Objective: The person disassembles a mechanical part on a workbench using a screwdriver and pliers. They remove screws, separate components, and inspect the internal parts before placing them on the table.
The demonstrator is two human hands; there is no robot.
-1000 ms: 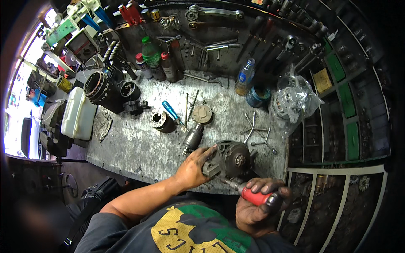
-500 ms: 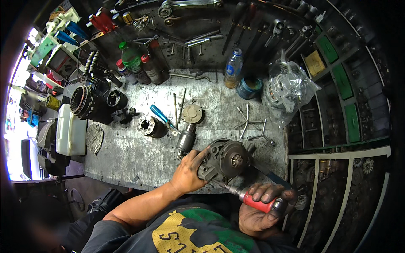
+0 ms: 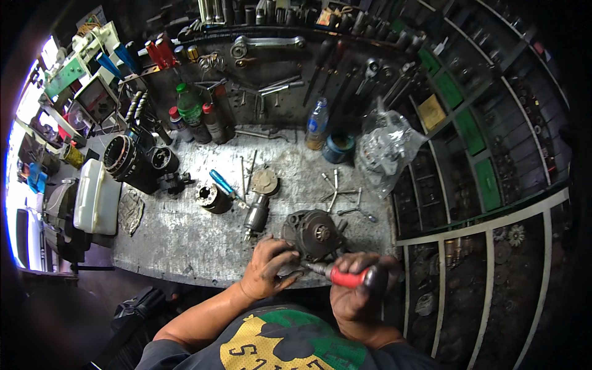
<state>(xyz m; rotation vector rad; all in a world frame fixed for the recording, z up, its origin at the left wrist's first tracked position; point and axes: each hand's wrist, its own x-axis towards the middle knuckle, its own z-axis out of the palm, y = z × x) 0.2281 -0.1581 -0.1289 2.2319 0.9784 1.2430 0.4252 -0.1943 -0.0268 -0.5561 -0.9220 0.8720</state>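
A round, dark metal motor housing [image 3: 316, 233] sits at the near edge of the worn grey workbench [image 3: 185, 240]. My left hand [image 3: 266, 270] grips its lower left side. My right hand [image 3: 356, 290] is closed around a screwdriver with a red and black handle [image 3: 346, 277]. The screwdriver's shaft points left, with its tip against the housing's near side, between my two hands.
On the bench lie a blue-handled screwdriver [image 3: 222, 184], a small cylindrical rotor [image 3: 254, 216], a black ring part [image 3: 211, 198], cross wrenches [image 3: 336, 190], several bottles [image 3: 191, 110], a plastic bag of parts [image 3: 387, 147] and a white container [image 3: 97, 196]. Tools hang on the back wall; shelves stand at right.
My right hand and the screwdriver have swung up and left, bringing the tip onto the housing. My left hand has slid lower on the housing. The camera view shifted.
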